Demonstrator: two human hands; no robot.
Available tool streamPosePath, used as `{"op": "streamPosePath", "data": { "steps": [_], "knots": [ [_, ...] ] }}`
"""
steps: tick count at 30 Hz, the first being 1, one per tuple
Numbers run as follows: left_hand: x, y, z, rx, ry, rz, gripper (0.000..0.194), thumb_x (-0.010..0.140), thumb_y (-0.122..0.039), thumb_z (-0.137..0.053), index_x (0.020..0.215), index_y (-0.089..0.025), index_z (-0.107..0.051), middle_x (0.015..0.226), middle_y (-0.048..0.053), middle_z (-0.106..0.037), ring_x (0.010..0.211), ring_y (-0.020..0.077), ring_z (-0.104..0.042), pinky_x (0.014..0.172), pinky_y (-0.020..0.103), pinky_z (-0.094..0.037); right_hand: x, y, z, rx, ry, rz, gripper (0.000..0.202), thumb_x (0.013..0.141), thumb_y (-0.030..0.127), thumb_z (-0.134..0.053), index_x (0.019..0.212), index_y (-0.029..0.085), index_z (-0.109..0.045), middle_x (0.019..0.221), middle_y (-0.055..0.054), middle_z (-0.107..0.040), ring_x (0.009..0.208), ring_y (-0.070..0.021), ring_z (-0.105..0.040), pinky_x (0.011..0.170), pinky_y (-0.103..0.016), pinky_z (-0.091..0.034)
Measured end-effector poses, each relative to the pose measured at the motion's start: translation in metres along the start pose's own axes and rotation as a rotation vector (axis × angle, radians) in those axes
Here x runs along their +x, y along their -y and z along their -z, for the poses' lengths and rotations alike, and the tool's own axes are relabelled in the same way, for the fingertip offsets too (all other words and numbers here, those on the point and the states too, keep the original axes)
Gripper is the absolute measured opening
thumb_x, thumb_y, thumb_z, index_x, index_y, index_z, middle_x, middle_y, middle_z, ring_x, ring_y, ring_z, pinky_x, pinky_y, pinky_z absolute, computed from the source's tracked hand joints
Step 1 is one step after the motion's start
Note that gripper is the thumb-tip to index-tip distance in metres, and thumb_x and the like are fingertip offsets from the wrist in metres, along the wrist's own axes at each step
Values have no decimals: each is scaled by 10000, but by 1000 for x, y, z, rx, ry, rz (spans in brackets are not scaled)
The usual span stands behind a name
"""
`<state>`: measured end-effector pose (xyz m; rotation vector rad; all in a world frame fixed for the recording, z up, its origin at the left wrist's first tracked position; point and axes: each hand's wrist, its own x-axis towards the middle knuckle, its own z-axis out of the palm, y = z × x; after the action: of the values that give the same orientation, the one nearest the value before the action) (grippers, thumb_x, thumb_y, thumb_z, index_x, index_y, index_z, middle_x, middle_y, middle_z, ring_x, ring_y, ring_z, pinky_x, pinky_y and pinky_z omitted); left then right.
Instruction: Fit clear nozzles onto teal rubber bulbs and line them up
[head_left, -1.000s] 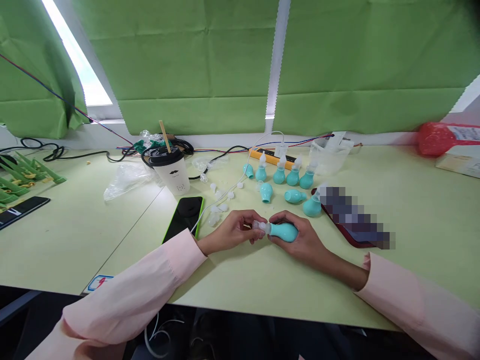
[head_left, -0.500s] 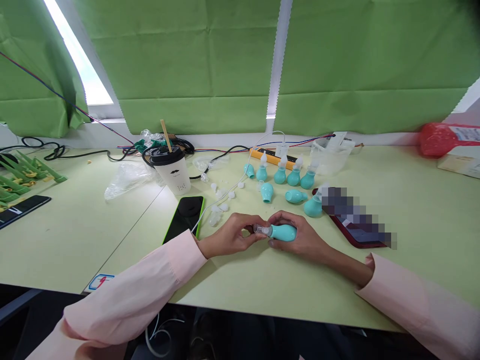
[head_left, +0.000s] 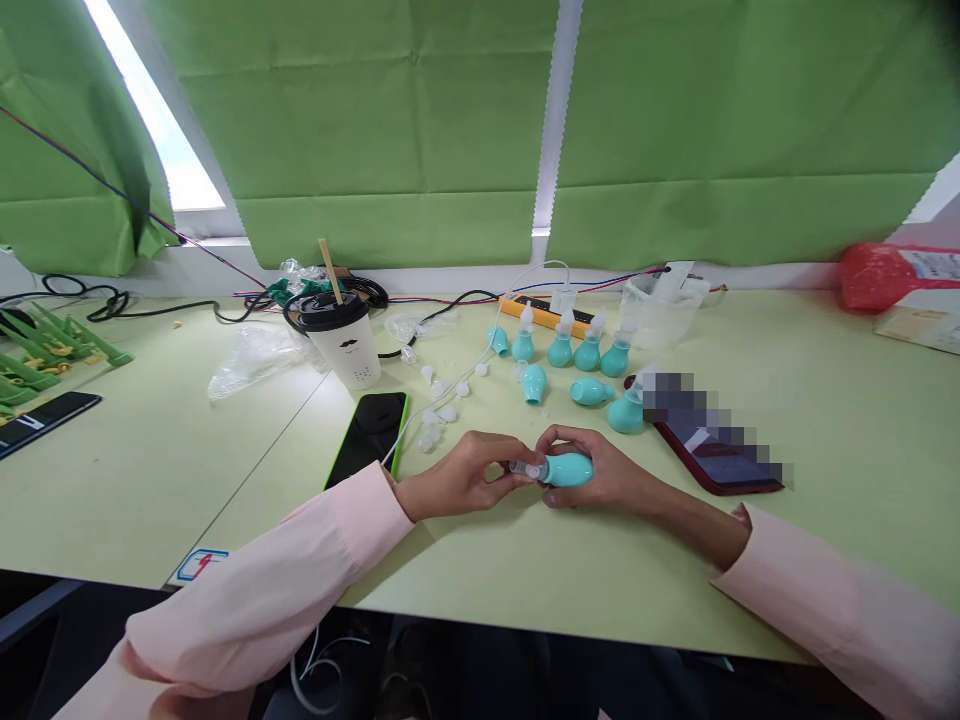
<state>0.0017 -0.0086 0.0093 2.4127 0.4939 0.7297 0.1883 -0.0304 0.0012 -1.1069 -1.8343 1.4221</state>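
Observation:
Between my hands lies a teal bulb (head_left: 570,470) on its side, its neck toward the left. My right hand (head_left: 604,472) is wrapped round the bulb's body. My left hand (head_left: 469,475) pinches a clear plastic tip (head_left: 531,469) at the bulb's neck. Behind them, several teal bulbs with clear tips stand in a row, one of them a standing bulb (head_left: 559,349). Two more bulbs lie nearer, a tilted one (head_left: 534,384) and a sideways one (head_left: 592,391). Small white plastic pieces (head_left: 448,413) are scattered behind my left hand.
A green-edged phone (head_left: 369,440) and a lidded paper cup (head_left: 349,350) are at the left. At the right lies a dark red phone (head_left: 712,455). Farther back are a yellow power strip (head_left: 547,314) and a clear plastic container (head_left: 661,312). A white cable crosses the table.
Both hands have shifted very slightly with the bulb and tip, which now sit a little lower in view. My left fingers are closer to the bulb's neck.

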Motion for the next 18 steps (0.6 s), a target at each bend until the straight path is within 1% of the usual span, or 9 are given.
{"op": "streamPosePath", "data": {
  "steps": [5, 8, 11, 18],
  "knots": [
    [-1, 2, -1, 51, 29, -37, 205, 799, -224, -411, 902, -136, -564, 779, 85, -607, 688, 126, -545, 630, 230, -418, 1, -2, 2, 117, 65, -47, 317, 554, 162, -644, 793, 187, -436, 694, 42, -553, 514, -70, -475, 468, -215, -402],
    [-1, 3, -1, 87, 39, -77, 237, 807, -206, -385, 938, -125, -565, 770, 96, -590, 682, 129, -529, 624, 236, -413, 1, -4, 2, 172, 80, -70, 324, 549, 161, -658, 784, 189, -437, 679, 51, -547, 505, -62, -467, 467, -208, -393],
    [-1, 4, -1, 105, 59, -93, 252, 807, -191, -374, 957, -136, -569, 790, 101, -584, 708, 135, -527, 636, 242, -412, 2, -5, 2, 209, 95, -90, 329, 542, 159, -668, 781, 191, -444, 664, 59, -540, 494, -57, -460, 463, -203, -385],
    [-1, 3, -1, 43, 55, -84, 246, 800, -182, -388, 954, -149, -577, 820, 107, -589, 740, 141, -536, 664, 257, -422, 2, -6, 2, 253, 118, -109, 328, 544, 130, -660, 783, 191, -444, 669, 54, -547, 498, -62, -477, 439, -190, -377]
  ]
}}
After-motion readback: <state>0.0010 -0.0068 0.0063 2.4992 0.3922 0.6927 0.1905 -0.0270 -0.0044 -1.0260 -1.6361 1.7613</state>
